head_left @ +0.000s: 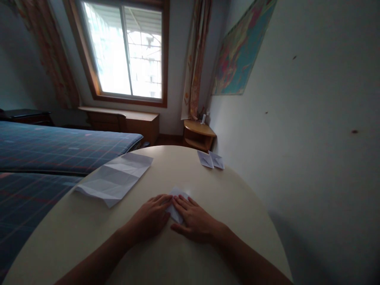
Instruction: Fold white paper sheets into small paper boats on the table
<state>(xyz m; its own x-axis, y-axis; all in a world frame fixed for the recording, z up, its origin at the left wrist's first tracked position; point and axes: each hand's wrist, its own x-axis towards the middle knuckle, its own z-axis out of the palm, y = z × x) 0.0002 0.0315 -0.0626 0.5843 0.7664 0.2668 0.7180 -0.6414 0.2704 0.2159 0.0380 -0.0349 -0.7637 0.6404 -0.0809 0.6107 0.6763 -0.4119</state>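
A small folded piece of white paper [176, 215] lies on the round cream table [142, 257], partly covered by my two hands. At its left side my left hand [152, 217] is closed, with bent fingers and thumb at the paper's edge, keeping hold of it. My right hand [192, 217] lies flat across its right part, fingers stretched out and the thumb apart. The fingertips of both hands meet near the middle of the paper. Its upper corner shows beyond them.
A large creased sheet of paper [118, 178] lies at the table's left edge. Two small folded paper pieces [205, 159] sit at the far right edge. A wall [311, 166] stands close on the right, a plaid mattress [59, 144] on the left.
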